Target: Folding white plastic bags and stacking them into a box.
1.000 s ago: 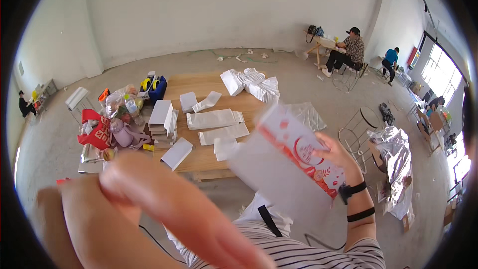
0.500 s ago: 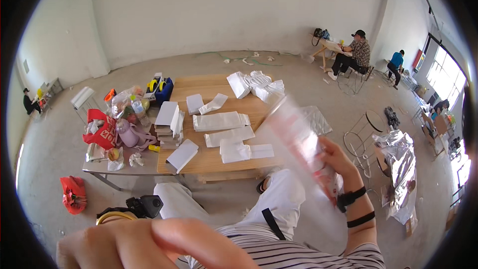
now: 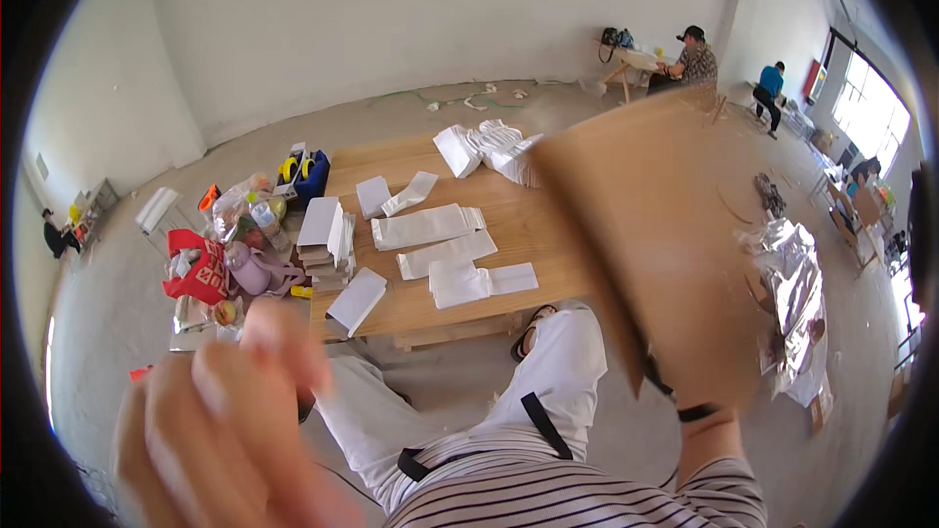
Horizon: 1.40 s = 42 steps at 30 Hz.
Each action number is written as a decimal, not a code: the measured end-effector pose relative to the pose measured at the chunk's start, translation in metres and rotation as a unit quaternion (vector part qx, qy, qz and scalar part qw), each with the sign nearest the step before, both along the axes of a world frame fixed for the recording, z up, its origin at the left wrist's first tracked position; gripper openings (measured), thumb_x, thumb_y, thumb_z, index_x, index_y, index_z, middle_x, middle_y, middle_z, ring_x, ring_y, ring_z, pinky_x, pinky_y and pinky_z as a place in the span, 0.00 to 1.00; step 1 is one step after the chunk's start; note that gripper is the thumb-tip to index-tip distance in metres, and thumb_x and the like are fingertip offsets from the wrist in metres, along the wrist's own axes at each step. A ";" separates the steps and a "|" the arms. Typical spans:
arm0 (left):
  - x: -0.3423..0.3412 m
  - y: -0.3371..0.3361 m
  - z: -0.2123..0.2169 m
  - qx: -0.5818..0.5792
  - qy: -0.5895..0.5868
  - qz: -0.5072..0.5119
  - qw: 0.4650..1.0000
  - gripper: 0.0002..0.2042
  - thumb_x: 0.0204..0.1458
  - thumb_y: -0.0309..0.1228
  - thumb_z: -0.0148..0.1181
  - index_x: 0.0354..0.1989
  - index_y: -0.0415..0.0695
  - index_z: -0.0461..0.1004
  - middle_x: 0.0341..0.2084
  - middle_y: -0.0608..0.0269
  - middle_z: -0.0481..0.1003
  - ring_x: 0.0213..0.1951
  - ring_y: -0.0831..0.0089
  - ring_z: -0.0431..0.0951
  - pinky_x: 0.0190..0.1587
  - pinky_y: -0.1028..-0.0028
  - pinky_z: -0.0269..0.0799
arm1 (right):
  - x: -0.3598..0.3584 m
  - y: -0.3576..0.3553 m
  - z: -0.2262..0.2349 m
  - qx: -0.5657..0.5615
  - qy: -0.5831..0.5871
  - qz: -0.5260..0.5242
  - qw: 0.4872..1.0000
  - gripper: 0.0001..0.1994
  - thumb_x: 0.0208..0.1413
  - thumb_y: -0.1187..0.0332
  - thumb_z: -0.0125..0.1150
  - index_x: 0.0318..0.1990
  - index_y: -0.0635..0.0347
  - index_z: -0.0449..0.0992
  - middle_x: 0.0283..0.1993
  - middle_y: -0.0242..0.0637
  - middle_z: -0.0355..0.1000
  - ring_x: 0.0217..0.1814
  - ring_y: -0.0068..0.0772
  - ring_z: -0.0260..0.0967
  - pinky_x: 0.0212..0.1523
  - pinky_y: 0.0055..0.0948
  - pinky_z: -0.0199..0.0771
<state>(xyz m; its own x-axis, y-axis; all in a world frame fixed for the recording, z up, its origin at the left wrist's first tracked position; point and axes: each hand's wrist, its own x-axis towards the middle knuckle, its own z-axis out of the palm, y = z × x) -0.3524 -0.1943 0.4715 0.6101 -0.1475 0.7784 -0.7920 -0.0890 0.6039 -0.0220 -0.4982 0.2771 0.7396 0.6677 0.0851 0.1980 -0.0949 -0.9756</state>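
Observation:
Close to the camera at lower left, my left hand [image 3: 220, 420] is raised, blurred, with its fingers curled together. Whatever it may hold is hidden. On the right, a flat brown cardboard piece [image 3: 665, 235] is held up in the air, smeared by motion. It covers my right hand; only the right forearm [image 3: 706, 445] with its black bands shows below it. Beyond, white paper bags [image 3: 421, 227] lie flat on the wooden table [image 3: 538, 235]. A stack of white folded paper [image 3: 323, 225] stands at the table's left side.
A red bag [image 3: 196, 264], a lilac bottle [image 3: 246, 269] and a clear bottle [image 3: 262, 215] crowd the left side table. Yellow tape rolls [image 3: 289, 169] stand behind them. A bundle of white paper bags [image 3: 479, 150] lies at the back. Silver film [image 3: 792, 293] drapes at right. Co-workers [image 3: 696, 64] sit farther off.
The clear, red-printed packaging in my right hand is out of sight; brown cardboard now shows there. My left hand has risen and its fingers have curled upward. The view has shifted slightly.

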 end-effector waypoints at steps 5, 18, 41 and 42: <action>0.088 0.025 -0.070 -0.112 -0.071 0.165 0.977 0.07 0.57 0.26 0.52 0.35 0.36 0.75 0.35 0.56 0.78 0.39 0.64 0.77 0.50 0.69 0.69 | 0.040 -0.010 -0.042 -0.037 -0.148 -0.066 0.986 0.33 0.52 0.67 0.71 0.64 0.67 0.65 0.53 0.43 0.75 0.57 0.31 0.71 0.58 0.32 0.70; 0.176 0.166 -0.316 -0.167 0.259 0.413 0.857 0.09 0.56 0.18 0.49 0.42 0.36 0.76 0.40 0.61 0.78 0.41 0.73 0.76 0.49 0.76 0.71 | 0.042 0.053 -0.008 -0.096 -0.269 0.043 0.957 0.31 0.61 0.62 0.62 0.68 0.66 0.59 0.59 0.40 0.71 0.52 0.25 0.72 0.50 0.25 0.74; 0.208 0.127 -0.424 0.053 0.364 0.411 0.834 0.11 0.55 0.27 0.55 0.45 0.39 0.75 0.41 0.57 0.77 0.46 0.63 0.76 0.51 0.66 0.69 | 0.031 -0.068 -0.081 -0.109 -0.020 -0.040 0.993 0.32 0.56 0.68 0.67 0.66 0.65 0.62 0.56 0.35 0.73 0.53 0.22 0.71 0.49 0.25 0.75; 0.209 0.125 -0.427 0.081 0.357 0.397 0.841 0.11 0.55 0.26 0.55 0.45 0.39 0.75 0.42 0.56 0.77 0.47 0.59 0.76 0.51 0.64 0.69 | 0.029 -0.086 -0.080 -0.194 -0.134 -0.042 0.971 0.32 0.55 0.68 0.67 0.67 0.65 0.61 0.56 0.36 0.73 0.53 0.22 0.71 0.48 0.25 0.76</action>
<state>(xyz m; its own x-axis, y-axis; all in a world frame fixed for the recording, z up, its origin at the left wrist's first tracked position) -0.1431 -0.0695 0.0446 0.8700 0.4590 0.1799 0.1168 -0.5464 0.8293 0.0070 -0.5837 0.1973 0.7792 0.6257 0.0362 0.4151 -0.4719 -0.7778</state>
